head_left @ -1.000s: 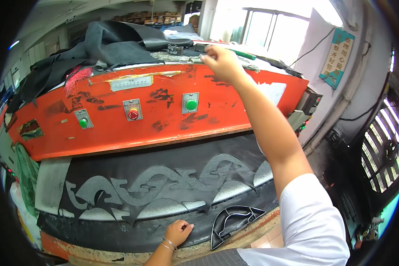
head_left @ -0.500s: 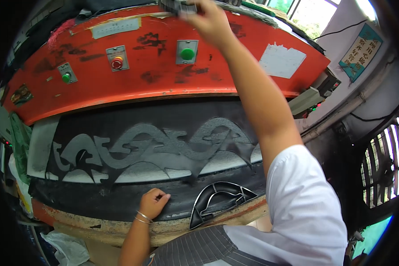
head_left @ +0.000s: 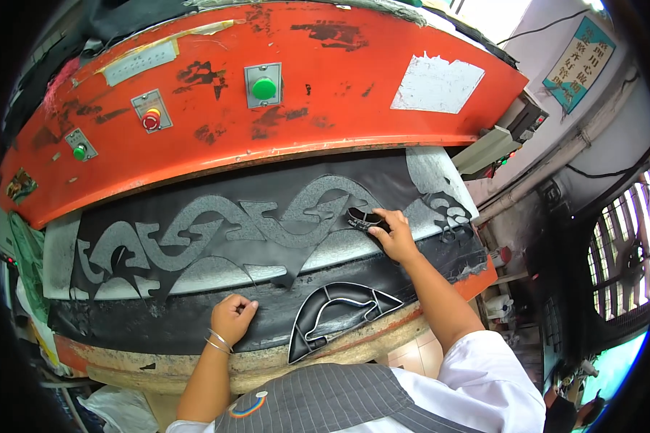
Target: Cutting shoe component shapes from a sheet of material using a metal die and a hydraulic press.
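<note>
My right hand [head_left: 395, 237] pinches a small dark curved piece [head_left: 364, 219] with pale marks, low over the right part of a black sheet [head_left: 267, 184]. Whether the piece touches the sheet I cannot tell. Curved cut-outs in the sheet show a grey speckled surface beneath. My left hand [head_left: 232, 318], with bangles on its wrist, is loosely curled on the black front strip of the bed, with nothing visible in it. Between my hands, near the front edge, lies an arched black cutting die [head_left: 343, 314] with bright metal edges.
Behind the sheet stands an orange-red press [head_left: 217, 108] with a green button [head_left: 264, 88], a red knob [head_left: 151, 119] and a smaller green button [head_left: 80, 151]. The worn front ledge [head_left: 253, 372] runs before me. A grey control box [head_left: 495, 150] sits at the right.
My right hand has come down from the top of the press to the sheet, with a dark piece in its fingers. The view has shifted right; my left hand stays curled at the front.
</note>
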### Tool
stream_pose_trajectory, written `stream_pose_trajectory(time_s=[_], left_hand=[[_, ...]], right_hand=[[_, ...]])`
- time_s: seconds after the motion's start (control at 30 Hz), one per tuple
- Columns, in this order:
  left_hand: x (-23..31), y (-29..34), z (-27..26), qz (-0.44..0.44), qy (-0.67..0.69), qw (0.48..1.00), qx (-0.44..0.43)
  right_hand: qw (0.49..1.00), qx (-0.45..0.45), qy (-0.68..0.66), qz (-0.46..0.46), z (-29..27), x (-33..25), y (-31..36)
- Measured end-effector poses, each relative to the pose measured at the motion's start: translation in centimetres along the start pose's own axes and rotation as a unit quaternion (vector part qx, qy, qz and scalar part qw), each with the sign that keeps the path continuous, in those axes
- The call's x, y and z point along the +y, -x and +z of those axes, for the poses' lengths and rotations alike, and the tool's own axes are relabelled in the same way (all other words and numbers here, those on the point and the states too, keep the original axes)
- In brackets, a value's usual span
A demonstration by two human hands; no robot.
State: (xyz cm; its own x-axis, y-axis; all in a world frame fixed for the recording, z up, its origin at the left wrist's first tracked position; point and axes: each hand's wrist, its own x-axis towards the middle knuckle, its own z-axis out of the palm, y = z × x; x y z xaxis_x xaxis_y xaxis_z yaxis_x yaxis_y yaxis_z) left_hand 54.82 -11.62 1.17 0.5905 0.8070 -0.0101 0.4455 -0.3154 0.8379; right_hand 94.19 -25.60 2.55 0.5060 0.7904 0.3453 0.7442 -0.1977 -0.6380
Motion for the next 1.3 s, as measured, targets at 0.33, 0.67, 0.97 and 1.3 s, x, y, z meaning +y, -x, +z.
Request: stream_pose_trajectory(time_s=[0.33,0.67,0.97,1.3], left_hand=[[0.0,-0.3,-1.0,0.003,0.011,1.000,-0.013],[0.1,-4.4,-7.1,-0.109,0.182,0.977,0.019],[1.1,-17.1,-29.8,0.152,-0.037,0.835,0.528],[2.5,-6.5,-17.5,0.069,-0.098,0.985,0.124]], right_hand=[[1.000,-0.002,-0.004,-0.011,0.9,0.6,-0.2],[0.974,-0.016,0.198,-0.114,-1.8,-3.1,-3.8],[0.974,0.141,-0.166,-0.066,4.8,-22.1,-14.9],[0.989,-0.059,-0.131,0.015,6.2,-22.8,-7.8]])
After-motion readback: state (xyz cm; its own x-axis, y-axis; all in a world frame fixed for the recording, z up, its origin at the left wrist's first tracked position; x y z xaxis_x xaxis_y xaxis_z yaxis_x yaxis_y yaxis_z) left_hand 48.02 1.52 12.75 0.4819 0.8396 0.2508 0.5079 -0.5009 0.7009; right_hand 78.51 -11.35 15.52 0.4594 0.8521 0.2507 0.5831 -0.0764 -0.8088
